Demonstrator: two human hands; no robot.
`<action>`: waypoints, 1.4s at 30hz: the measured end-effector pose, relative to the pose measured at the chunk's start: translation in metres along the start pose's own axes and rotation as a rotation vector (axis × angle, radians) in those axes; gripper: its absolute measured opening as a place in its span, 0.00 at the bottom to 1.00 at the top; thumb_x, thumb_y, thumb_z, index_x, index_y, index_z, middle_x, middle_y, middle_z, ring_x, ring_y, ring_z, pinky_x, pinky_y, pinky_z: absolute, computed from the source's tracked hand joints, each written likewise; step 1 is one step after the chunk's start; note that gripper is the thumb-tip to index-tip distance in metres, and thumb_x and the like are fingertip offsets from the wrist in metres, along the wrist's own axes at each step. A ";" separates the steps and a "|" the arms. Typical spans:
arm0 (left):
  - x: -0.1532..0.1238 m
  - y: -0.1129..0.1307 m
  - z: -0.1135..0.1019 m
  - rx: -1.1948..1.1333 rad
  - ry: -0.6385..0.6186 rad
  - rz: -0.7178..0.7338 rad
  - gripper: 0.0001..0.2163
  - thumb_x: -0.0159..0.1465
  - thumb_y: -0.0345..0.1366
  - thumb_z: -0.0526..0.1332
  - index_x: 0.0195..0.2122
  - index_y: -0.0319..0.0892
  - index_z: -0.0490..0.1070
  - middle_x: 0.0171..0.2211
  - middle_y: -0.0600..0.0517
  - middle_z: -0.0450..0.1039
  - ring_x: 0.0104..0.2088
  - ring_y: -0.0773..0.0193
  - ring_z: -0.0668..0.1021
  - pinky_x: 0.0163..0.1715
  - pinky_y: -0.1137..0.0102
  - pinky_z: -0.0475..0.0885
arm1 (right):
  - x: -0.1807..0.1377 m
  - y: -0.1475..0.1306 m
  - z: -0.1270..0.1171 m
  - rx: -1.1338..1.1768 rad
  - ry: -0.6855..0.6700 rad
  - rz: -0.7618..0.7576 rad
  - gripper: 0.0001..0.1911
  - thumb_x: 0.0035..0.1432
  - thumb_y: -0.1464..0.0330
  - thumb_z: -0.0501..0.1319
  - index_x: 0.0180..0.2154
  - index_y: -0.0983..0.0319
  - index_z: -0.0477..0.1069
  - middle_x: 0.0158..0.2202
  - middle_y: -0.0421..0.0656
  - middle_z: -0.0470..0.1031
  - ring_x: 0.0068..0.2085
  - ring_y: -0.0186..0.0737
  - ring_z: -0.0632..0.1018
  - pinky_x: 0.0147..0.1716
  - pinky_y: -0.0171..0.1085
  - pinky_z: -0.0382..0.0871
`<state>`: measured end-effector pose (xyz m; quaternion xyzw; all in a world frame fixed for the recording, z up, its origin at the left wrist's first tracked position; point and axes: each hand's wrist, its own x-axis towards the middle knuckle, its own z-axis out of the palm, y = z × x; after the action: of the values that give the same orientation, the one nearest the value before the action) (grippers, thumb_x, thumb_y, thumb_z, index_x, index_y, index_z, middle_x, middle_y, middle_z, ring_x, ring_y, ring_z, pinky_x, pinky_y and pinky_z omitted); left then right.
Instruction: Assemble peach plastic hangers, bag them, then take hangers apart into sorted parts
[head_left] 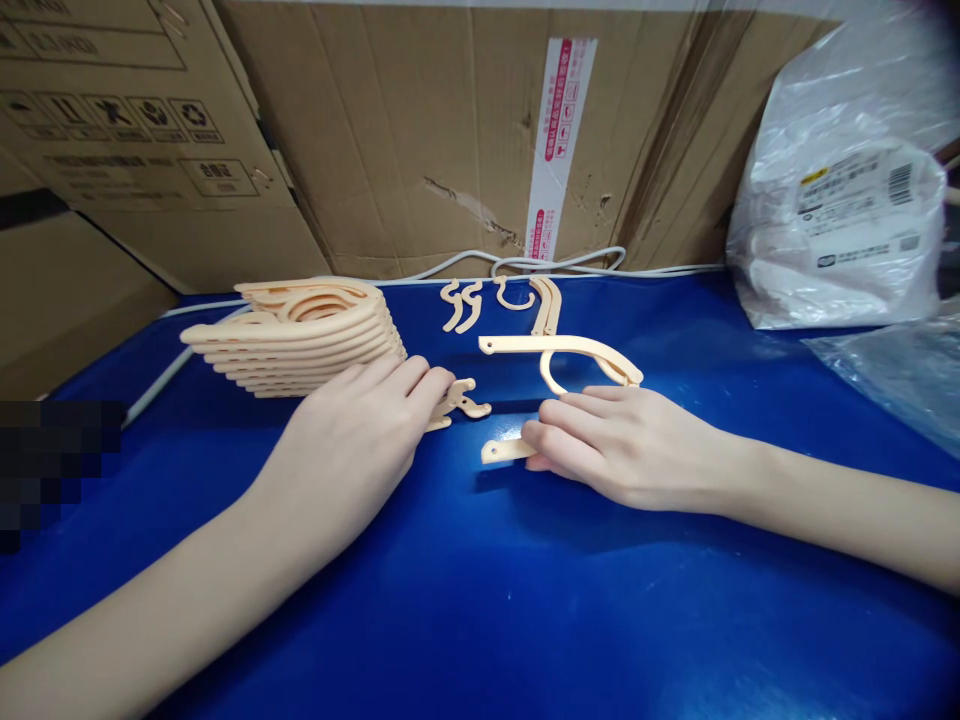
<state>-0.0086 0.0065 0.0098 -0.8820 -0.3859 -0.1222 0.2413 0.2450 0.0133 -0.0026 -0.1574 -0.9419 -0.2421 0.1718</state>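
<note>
My left hand (360,440) lies on the blue table (480,600), its fingers curled and pinched on a small peach hook piece (463,402). Just behind that hand stands a stack of several peach plastic hangers (300,335). My right hand (607,440) rests palm down, fingers together, pressing on a peach hanger arm (501,450). A second arm with a curved hook (562,352) rises from under that hand toward the back. Loose small hook pieces (465,303) and another hanger part (546,305) lie near the back edge.
Cardboard boxes (420,130) wall off the back and left. A white cable (555,264) runs along the table's rear edge. A clear plastic bag with white contents (840,200) sits at the back right, more plastic film (900,370) beside it.
</note>
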 end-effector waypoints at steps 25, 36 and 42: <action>0.000 0.012 -0.007 -0.644 -0.281 -0.294 0.19 0.75 0.44 0.42 0.36 0.44 0.69 0.32 0.54 0.75 0.31 0.60 0.78 0.31 0.67 0.64 | -0.006 0.004 0.005 0.248 -0.073 0.207 0.17 0.75 0.64 0.49 0.47 0.62 0.75 0.36 0.42 0.83 0.29 0.34 0.81 0.25 0.34 0.64; 0.002 0.011 -0.009 -0.912 -0.387 -0.304 0.21 0.76 0.45 0.39 0.31 0.44 0.64 0.27 0.57 0.70 0.28 0.66 0.74 0.31 0.69 0.65 | -0.006 0.004 0.004 0.259 -0.069 0.214 0.17 0.75 0.63 0.50 0.50 0.62 0.74 0.37 0.41 0.83 0.28 0.34 0.81 0.26 0.34 0.67; 0.003 0.010 -0.007 -0.819 -0.391 -0.217 0.16 0.73 0.48 0.51 0.32 0.44 0.63 0.25 0.58 0.70 0.25 0.67 0.73 0.24 0.71 0.60 | -0.005 0.003 0.001 0.301 -0.069 0.259 0.16 0.75 0.62 0.51 0.49 0.63 0.74 0.37 0.42 0.84 0.31 0.35 0.82 0.28 0.34 0.68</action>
<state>0.0005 -0.0015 0.0136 -0.8656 -0.4343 -0.1205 -0.2181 0.2504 0.0152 -0.0046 -0.2580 -0.9446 -0.0690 0.1907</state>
